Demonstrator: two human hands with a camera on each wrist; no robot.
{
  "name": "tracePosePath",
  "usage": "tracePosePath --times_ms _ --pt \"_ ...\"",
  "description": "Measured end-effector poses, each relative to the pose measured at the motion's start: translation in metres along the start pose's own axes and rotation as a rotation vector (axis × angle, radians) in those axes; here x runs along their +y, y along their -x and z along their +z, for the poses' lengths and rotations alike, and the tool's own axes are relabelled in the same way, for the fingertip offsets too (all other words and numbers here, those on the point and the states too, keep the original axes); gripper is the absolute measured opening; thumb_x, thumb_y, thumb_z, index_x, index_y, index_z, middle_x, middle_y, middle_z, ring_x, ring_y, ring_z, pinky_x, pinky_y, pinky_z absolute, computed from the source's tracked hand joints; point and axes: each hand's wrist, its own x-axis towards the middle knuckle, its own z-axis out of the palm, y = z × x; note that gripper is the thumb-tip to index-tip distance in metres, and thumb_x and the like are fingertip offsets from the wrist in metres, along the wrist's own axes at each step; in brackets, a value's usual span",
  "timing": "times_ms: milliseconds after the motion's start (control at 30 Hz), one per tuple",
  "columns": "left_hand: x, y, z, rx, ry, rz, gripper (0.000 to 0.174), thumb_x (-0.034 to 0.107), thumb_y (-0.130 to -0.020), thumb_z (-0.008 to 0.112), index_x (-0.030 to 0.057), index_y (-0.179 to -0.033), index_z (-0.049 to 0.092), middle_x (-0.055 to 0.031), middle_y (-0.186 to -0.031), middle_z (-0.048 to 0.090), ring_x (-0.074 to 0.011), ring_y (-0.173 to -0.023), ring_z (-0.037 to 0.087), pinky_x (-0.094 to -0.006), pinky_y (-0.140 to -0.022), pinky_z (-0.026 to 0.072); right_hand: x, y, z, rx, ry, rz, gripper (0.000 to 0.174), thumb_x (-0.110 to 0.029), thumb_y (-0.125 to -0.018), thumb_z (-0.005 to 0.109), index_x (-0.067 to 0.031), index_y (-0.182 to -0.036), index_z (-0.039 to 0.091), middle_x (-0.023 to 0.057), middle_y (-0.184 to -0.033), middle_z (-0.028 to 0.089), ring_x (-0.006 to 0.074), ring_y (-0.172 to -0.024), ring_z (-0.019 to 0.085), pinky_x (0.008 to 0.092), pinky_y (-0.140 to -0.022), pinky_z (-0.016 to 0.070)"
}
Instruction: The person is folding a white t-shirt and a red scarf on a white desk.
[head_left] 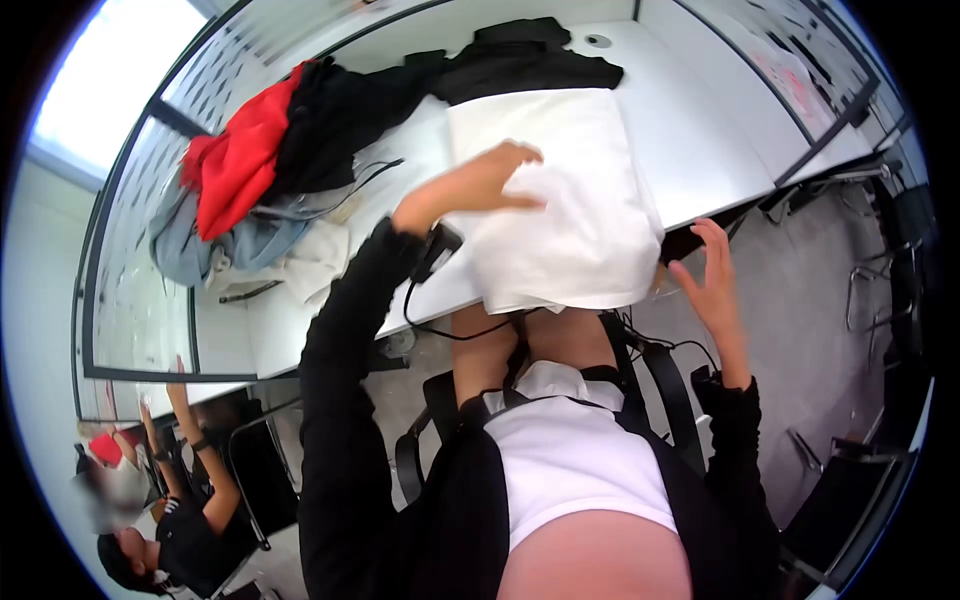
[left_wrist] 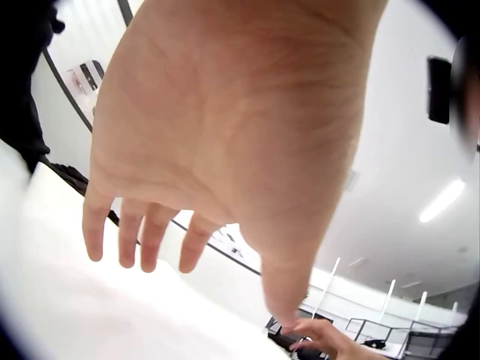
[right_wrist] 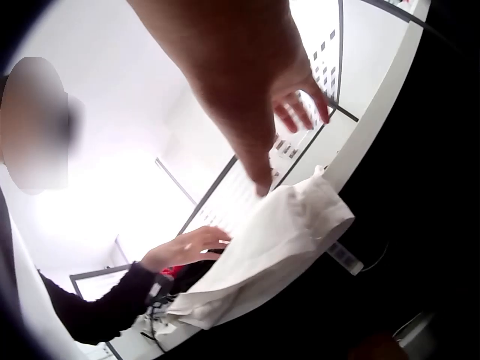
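A white cloth (head_left: pixel 570 200), laid out in a roughly rectangular shape, covers the table's front part and hangs slightly over its edge. Over its left side is my left hand (head_left: pixel 480 185), fingers extended and thumb apart, holding nothing; in the left wrist view this hand (left_wrist: pixel 225 127) shows its palm above the white surface. My right hand (head_left: pixel 712 285) is off the cloth's right side, past the table edge, fingers spread and empty. In the right wrist view the right hand (right_wrist: pixel 262 97) is raised above the cloth (right_wrist: pixel 262 240).
Dark garments (head_left: pixel 530 65) lie behind the cloth. At the left is a heap with a red garment (head_left: pixel 245 150), black, blue and cream ones. A black cable (head_left: pixel 440 330) hangs from the left wrist. Another person (head_left: pixel 160 540) sits at lower left; chairs stand at right.
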Motion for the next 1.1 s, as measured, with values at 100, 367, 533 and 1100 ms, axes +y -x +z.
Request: tracePosePath --times_ms 100,367,533,1100 --pt "0.012 0.076 0.019 -0.06 -0.058 0.058 0.082 0.036 -0.063 0.075 0.0027 -0.126 0.035 -0.0192 -0.129 0.033 -0.0306 -0.122 0.031 -0.0353 -0.101 0.0266 -0.015 -0.025 -0.004 -0.316 0.156 -0.286 0.07 -0.015 -0.062 0.072 -0.0098 -0.123 0.038 0.0101 -0.131 0.036 0.0305 -0.12 0.035 0.0409 -0.098 0.032" --pt "0.036 0.112 0.111 0.514 -0.455 -0.11 0.047 -0.001 -0.065 0.054 0.0054 -0.111 0.049 -0.0147 -0.118 0.046 -0.03 -0.108 0.046 -0.0387 -0.092 0.0378 0.004 -0.038 0.051 -0.269 0.114 -0.51 0.045 -0.002 -0.068 0.055 -0.011 -0.112 0.05 0.0111 -0.117 0.047 0.0281 -0.113 0.044 0.0419 -0.097 0.0325" --pt "0.04 0.134 0.086 0.465 -0.328 -0.023 0.025 0.003 -0.063 0.058 0.0047 -0.087 0.057 -0.0063 -0.092 0.06 -0.0229 -0.085 0.057 -0.036 -0.081 0.0433 -0.013 -0.038 0.056 -0.263 -0.034 -0.551 0.027 -0.005 -0.066 0.059 -0.0081 -0.093 0.057 0.0127 -0.111 0.05 0.0308 -0.106 0.048 0.0387 -0.088 0.0395" --pt "0.004 0.169 0.015 0.598 0.186 -0.951 0.055 0.03 -0.08 0.061 -0.0025 -0.119 0.039 -0.0144 -0.076 0.064 -0.0182 -0.071 0.06 -0.0261 -0.066 0.0456 -0.063 -0.174 0.114 -0.583 -0.39 0.094 0.041 -0.035 -0.083 0.056 -0.0039 -0.109 0.048 0.0144 -0.092 0.061 0.0227 -0.077 0.061 0.0294 -0.069 0.0462"
